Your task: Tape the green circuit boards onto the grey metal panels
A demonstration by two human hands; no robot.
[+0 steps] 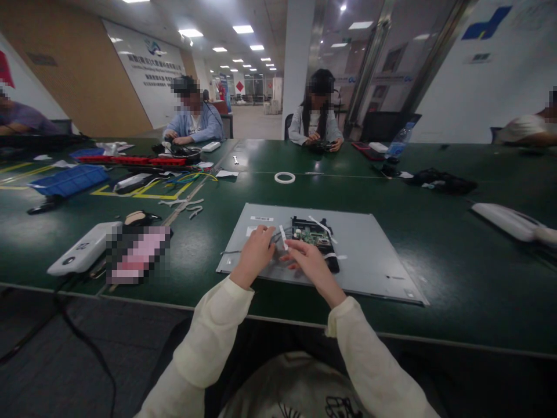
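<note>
A flat grey panel (365, 249) lies on the green table. On its middle rests a black frame with a green circuit board (312, 237), and strips of white tape cross it. Dark cables run from the board toward the panel's left side. My left hand (257, 251) is over the panel's left part, closed at the cables, its fingertips partly hidden. My right hand (308, 259) is at the board's near left corner, thumb and fingers around the lower end of a small white strip (283, 238).
A white tape roll (284, 177) lies beyond the panel. At left are a white power bank (85, 248), a blue tray (69, 180), tools and wires. A white device (505, 220) lies at right. Two people (317, 119) sit across the table, others at the sides.
</note>
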